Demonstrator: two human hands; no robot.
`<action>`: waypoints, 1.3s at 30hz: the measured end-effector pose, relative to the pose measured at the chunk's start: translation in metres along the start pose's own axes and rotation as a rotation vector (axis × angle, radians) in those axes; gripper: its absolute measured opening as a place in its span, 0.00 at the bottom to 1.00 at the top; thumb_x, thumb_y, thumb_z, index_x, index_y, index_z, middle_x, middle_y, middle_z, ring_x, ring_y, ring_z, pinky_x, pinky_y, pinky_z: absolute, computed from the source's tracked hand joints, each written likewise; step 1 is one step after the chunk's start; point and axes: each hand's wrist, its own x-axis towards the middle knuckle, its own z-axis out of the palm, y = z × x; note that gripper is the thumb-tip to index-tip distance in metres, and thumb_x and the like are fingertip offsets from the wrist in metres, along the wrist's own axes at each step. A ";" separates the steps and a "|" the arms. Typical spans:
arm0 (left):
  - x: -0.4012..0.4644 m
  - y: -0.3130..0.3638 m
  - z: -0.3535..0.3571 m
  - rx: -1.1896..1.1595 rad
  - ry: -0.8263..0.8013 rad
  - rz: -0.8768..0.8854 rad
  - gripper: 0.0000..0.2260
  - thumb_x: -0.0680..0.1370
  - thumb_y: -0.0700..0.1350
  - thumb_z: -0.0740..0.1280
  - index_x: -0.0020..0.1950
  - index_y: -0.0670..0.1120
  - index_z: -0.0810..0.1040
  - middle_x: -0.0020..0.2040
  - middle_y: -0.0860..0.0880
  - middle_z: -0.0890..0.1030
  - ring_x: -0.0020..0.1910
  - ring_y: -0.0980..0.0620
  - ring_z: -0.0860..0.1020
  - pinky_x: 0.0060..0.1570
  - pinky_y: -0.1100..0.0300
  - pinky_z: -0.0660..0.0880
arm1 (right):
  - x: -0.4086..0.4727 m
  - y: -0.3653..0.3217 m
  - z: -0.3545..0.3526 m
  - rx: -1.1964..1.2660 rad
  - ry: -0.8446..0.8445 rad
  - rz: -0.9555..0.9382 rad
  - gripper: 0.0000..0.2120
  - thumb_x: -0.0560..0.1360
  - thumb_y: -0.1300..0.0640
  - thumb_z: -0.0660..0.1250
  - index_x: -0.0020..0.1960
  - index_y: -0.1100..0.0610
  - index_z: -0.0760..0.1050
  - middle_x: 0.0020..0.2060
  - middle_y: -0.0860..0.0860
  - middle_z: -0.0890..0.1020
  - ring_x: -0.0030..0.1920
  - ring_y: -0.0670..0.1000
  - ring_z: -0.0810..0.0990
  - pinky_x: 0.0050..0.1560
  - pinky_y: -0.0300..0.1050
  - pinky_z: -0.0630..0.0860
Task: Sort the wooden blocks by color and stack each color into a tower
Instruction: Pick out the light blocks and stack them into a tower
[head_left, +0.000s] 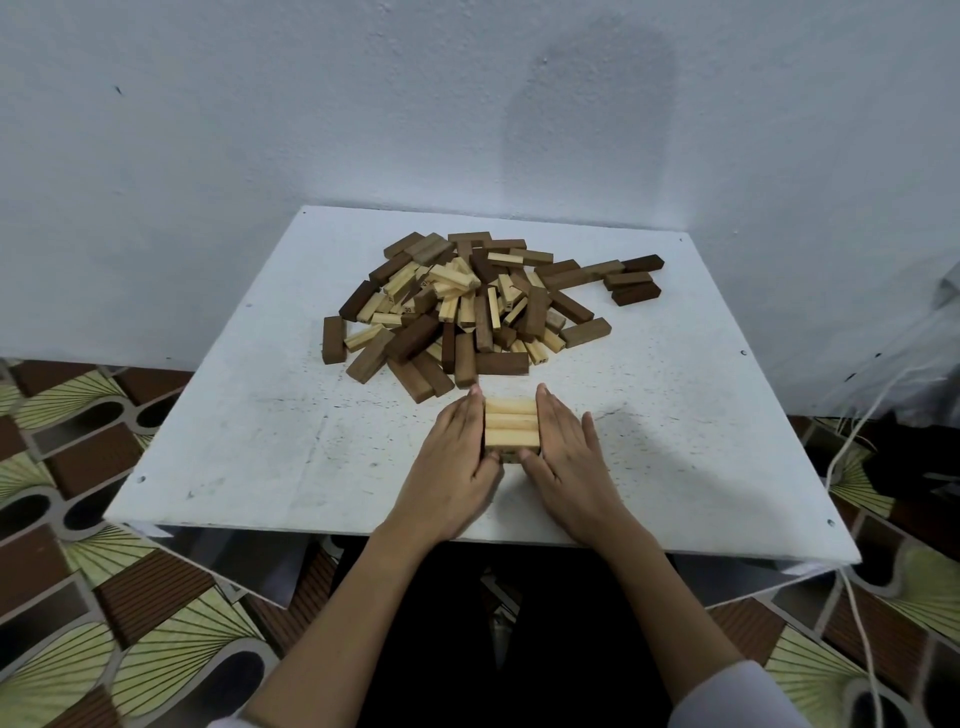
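1. The left hand (451, 470) lies flat on the white tabletop (260, 441), its straight fingers pressing the left side of the light blocks (511, 429). The grip is wide, holding nothing.
2. The light blocks, three in a row on top, sit between both hands.
3. The right hand (570, 467) presses their right side, fingers straight too.
4. The mixed pile (467, 306) lies just behind the light blocks.
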 end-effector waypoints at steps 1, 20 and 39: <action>0.000 0.000 0.000 0.005 0.001 0.002 0.30 0.81 0.45 0.56 0.78 0.43 0.45 0.76 0.47 0.55 0.73 0.54 0.52 0.71 0.58 0.57 | 0.000 0.000 0.000 0.002 0.002 -0.001 0.40 0.68 0.39 0.33 0.76 0.58 0.38 0.76 0.51 0.48 0.75 0.46 0.45 0.72 0.47 0.33; -0.001 0.001 -0.001 0.018 -0.026 -0.011 0.31 0.79 0.45 0.55 0.78 0.44 0.43 0.77 0.48 0.53 0.74 0.54 0.51 0.73 0.56 0.56 | -0.004 -0.001 -0.004 0.110 0.010 -0.023 0.39 0.69 0.42 0.35 0.76 0.59 0.41 0.76 0.52 0.50 0.75 0.45 0.47 0.73 0.45 0.35; 0.036 -0.026 -0.030 -0.163 0.637 0.007 0.17 0.69 0.28 0.59 0.53 0.40 0.78 0.52 0.51 0.76 0.55 0.55 0.69 0.54 0.76 0.63 | 0.057 -0.004 -0.052 0.383 0.499 -0.053 0.08 0.74 0.71 0.64 0.50 0.64 0.78 0.46 0.57 0.81 0.44 0.50 0.78 0.45 0.22 0.69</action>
